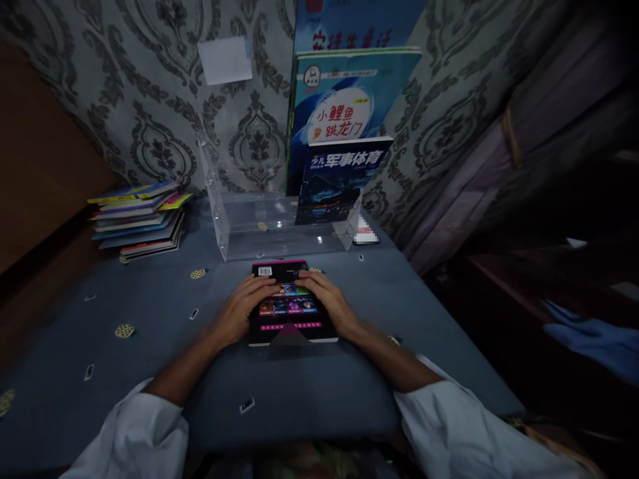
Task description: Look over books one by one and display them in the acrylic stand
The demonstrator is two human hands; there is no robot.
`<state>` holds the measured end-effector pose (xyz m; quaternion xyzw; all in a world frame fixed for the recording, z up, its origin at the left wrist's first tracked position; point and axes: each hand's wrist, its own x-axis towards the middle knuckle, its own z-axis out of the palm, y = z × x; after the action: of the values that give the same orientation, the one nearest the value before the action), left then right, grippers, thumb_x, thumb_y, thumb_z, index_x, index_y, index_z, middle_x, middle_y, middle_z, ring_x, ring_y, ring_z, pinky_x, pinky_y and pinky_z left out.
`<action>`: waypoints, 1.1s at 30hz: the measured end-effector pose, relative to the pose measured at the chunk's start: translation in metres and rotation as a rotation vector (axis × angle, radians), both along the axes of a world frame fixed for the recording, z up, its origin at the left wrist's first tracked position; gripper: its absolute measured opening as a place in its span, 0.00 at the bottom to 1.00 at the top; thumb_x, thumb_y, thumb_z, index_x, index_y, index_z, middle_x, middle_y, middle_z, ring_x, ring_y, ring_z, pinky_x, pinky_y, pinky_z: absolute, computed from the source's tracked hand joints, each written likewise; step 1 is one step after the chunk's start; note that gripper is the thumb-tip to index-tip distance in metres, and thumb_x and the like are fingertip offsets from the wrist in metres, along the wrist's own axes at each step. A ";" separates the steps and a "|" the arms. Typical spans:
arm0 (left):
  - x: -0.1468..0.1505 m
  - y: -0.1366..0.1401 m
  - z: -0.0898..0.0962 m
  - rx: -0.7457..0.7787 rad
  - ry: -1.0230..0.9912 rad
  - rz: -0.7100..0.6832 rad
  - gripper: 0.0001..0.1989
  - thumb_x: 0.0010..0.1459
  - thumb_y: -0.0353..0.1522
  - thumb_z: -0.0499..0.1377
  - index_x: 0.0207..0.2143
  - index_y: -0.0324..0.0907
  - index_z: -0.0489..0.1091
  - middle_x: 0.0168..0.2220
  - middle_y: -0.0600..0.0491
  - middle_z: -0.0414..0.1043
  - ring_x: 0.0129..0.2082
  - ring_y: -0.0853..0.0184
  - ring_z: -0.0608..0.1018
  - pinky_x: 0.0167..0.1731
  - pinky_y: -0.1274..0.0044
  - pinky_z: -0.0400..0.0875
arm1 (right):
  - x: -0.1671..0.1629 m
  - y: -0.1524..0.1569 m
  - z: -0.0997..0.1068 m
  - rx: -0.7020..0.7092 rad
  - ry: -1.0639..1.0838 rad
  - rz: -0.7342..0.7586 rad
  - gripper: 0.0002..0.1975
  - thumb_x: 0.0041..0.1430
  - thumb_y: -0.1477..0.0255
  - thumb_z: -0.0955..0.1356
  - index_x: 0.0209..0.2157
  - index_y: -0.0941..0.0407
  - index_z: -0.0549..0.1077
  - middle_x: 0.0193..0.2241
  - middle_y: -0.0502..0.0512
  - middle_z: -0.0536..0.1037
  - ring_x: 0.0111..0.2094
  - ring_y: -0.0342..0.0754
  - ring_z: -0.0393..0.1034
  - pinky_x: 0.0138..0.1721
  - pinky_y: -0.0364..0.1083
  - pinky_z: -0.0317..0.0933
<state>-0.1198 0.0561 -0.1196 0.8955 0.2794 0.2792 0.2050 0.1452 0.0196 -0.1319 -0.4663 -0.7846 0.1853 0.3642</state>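
Observation:
A black book with a barcode, rows of small colourful pictures and pink strips lies flat on the table before me. My left hand rests over its left edge, fingers stretched across the cover. From the other side, my right hand lies on the right edge with its fingers also extended. Both thumbs are hard to see. Just beyond the book stands a clear acrylic rack. On the rack's right side, a dark blue book leans in front of a blue-green picture book and a taller blue one.
A stack of books sits at the table's back left. The grey-blue tablecloth has pineapple prints. Patterned wallpaper rises behind, with a white card near the rack. A curtain hangs at the right.

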 end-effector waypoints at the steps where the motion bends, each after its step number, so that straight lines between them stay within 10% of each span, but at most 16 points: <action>1: -0.001 0.000 -0.001 0.021 0.018 -0.005 0.23 0.63 0.29 0.58 0.60 0.48 0.67 0.61 0.47 0.70 0.62 0.58 0.70 0.65 0.57 0.56 | 0.002 0.001 -0.001 0.009 -0.040 0.024 0.20 0.64 0.75 0.63 0.56 0.50 0.73 0.58 0.58 0.73 0.62 0.53 0.64 0.64 0.58 0.59; 11: 0.001 -0.002 -0.006 0.187 0.175 -0.065 0.25 0.59 0.22 0.59 0.59 0.44 0.67 0.61 0.44 0.69 0.64 0.57 0.68 0.65 0.54 0.56 | 0.025 0.004 0.014 -0.084 -0.336 0.224 0.33 0.60 0.86 0.59 0.64 0.51 0.65 0.65 0.58 0.66 0.68 0.51 0.55 0.68 0.63 0.47; 17: 0.004 -0.003 0.001 0.165 0.171 -0.063 0.28 0.56 0.18 0.56 0.58 0.45 0.68 0.55 0.46 0.73 0.61 0.58 0.70 0.65 0.55 0.58 | -0.039 0.019 0.033 -0.162 -0.086 0.426 0.25 0.73 0.68 0.56 0.68 0.54 0.59 0.68 0.56 0.61 0.69 0.47 0.54 0.69 0.54 0.50; 22: 0.006 -0.004 0.007 0.169 0.194 -0.074 0.34 0.53 0.15 0.54 0.60 0.48 0.66 0.57 0.48 0.72 0.63 0.60 0.68 0.66 0.57 0.57 | -0.060 0.038 0.026 -0.220 -0.156 0.274 0.32 0.73 0.54 0.52 0.67 0.59 0.60 0.67 0.62 0.62 0.70 0.51 0.51 0.71 0.56 0.45; 33: 0.001 -0.002 -0.005 0.165 0.211 -0.070 0.34 0.51 0.15 0.53 0.59 0.45 0.67 0.60 0.46 0.70 0.65 0.58 0.66 0.66 0.53 0.57 | -0.049 0.013 -0.005 -0.091 -0.310 -0.097 0.31 0.71 0.58 0.58 0.68 0.63 0.58 0.68 0.71 0.57 0.71 0.61 0.46 0.68 0.66 0.47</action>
<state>-0.1187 0.0541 -0.1245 0.9430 0.2440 0.1981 0.1096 0.0957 0.0327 -0.1365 -0.5427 -0.7987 0.1285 0.2258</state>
